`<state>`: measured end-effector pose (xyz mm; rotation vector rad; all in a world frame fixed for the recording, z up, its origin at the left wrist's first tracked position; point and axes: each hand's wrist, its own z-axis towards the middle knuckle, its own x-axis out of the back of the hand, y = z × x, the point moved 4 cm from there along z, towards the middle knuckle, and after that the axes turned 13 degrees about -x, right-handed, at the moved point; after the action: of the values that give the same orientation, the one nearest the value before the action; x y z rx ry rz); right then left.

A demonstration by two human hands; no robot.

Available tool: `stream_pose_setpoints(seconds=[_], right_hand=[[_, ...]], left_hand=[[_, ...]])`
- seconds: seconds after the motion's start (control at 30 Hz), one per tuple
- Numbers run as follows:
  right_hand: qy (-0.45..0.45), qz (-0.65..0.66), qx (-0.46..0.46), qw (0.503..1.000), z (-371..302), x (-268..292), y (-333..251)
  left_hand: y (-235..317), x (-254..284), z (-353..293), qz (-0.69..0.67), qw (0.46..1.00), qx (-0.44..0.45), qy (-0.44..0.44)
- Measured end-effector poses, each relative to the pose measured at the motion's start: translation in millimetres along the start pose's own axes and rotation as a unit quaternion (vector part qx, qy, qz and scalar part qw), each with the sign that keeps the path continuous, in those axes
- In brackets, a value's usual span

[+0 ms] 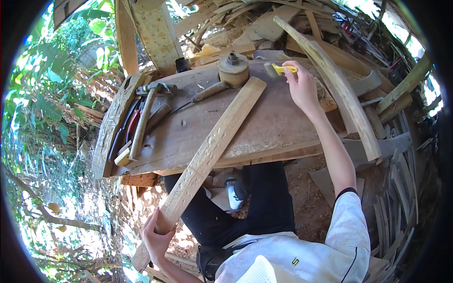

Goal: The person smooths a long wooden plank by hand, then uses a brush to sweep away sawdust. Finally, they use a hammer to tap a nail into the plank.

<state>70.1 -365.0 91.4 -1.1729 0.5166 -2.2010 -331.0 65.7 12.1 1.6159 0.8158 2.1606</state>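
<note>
My left hand [158, 239] is closed round the near end of a long wooden plank [211, 146]. The plank slants away across the workbench [278, 122], its far end lying beside a round tan pot [233, 71] with a dark metal neck. Over the bench's far right part, my right hand [303, 89] grips a small brush by its yellow handle [288, 69]. The brush's pale bristles point left, toward the pot, and are apart from it. A wooden-handled tool [211, 91] with a thin dark shaft lies just left of the plank.
A hammer [143, 120] and red-handled pliers [132, 123] lie with other tools along the bench's left side. A long pale timber [337, 89] runs down the right side. Stacked boards and offcuts fill the back and right. Wood shavings [306, 205] cover the ground.
</note>
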Motion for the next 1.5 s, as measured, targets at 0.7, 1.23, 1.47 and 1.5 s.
stream_pose_setpoints(seconds=[0.7, 1.23, 1.47, 1.5], right_hand=[[-0.207, 0.253, -0.047, 0.944, -99, -6, -72], [-0.06, 0.076, -0.006, 0.995, -106, -14, -69], [-0.234, 0.155, 0.199, 0.939, -214, -35, -188], [-0.264, 0.201, 0.217, 0.918, -222, -30, -197]], left_hand=[[70, -60, 83, 0.035, 0.996, -0.075, -0.025], [12, 16, 2, 0.154, 0.978, 0.123, -0.065], [-2, 22, -23, 0.175, 0.983, 0.048, 0.014], [-3, 19, -18, 0.166, 0.985, 0.03, 0.015]])
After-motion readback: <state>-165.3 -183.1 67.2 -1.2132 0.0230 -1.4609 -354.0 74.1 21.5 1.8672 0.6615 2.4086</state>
